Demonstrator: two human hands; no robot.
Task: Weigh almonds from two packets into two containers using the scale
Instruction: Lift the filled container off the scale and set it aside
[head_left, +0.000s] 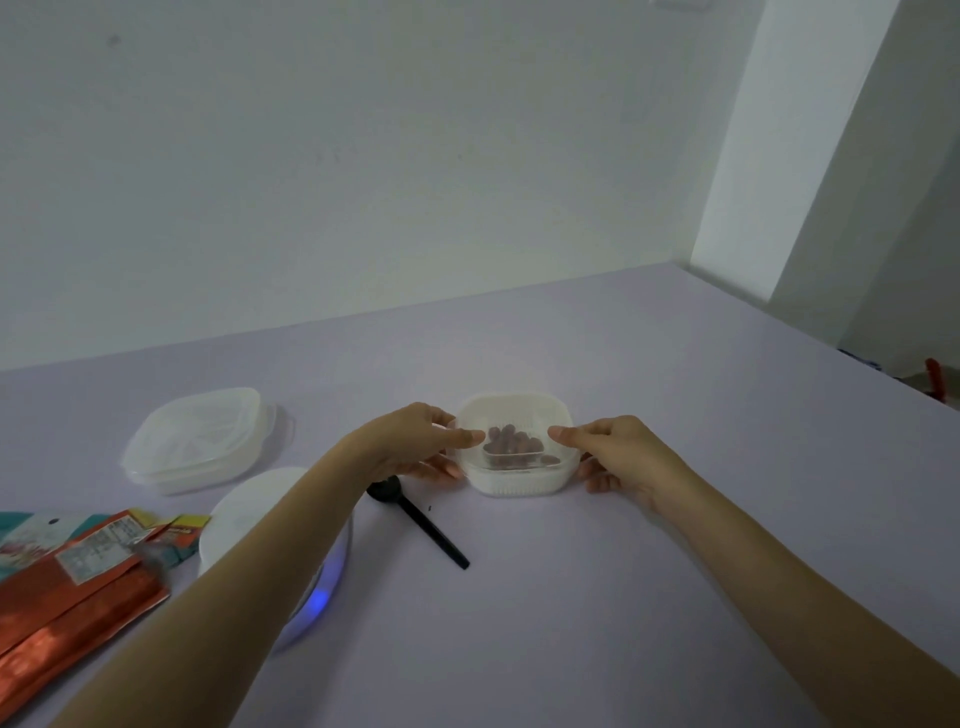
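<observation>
A white square container (519, 480) with brown almonds (511, 444) inside stands on the table ahead of me. A clear lid (514, 421) rests on top of it. My left hand (421, 441) grips its left side, thumb on the lid. My right hand (618, 457) grips its right side the same way. A second white container (195, 441), lidded, sits at the left. The round white scale (244, 525), glowing blue at its front, lies under my left forearm. Red foil almond packets (78, 582) lie at the lower left.
A black plastic spoon (421, 525) lies between the scale and the container, handle pointing toward me. The lilac table (571, 597) ends at a wall behind and drops off at the right edge, where something red (935, 379) shows beyond.
</observation>
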